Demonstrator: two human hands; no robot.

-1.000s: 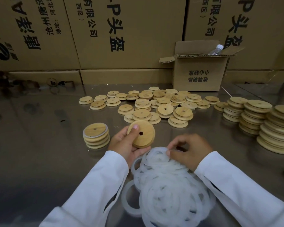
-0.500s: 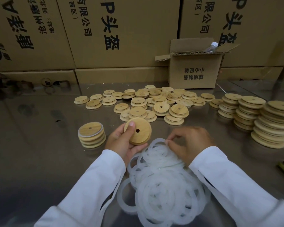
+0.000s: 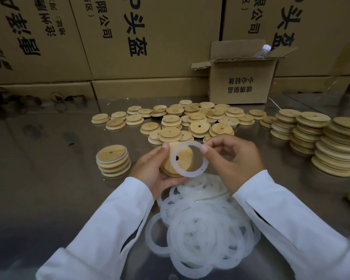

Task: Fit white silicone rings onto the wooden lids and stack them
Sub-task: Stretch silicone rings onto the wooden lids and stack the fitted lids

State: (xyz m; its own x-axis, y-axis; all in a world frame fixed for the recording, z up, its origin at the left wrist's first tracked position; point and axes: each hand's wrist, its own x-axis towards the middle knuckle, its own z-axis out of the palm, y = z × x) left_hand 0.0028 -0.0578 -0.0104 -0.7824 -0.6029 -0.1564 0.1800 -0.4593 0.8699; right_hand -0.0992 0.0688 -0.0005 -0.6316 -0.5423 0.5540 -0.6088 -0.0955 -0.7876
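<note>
white ring [image 3: 187,174] pinched in our right hand [image 3: 236,160], lid [image 3: 167,161] gripped in our left hand [image 3: 150,170]; we should centre it, then press evenly.

hands [image 3: 192,164] holding wooden lid [image 3: 175,164] and silicone ring [image 3: 189,159], steel table [image 3: 49,178]
</note>
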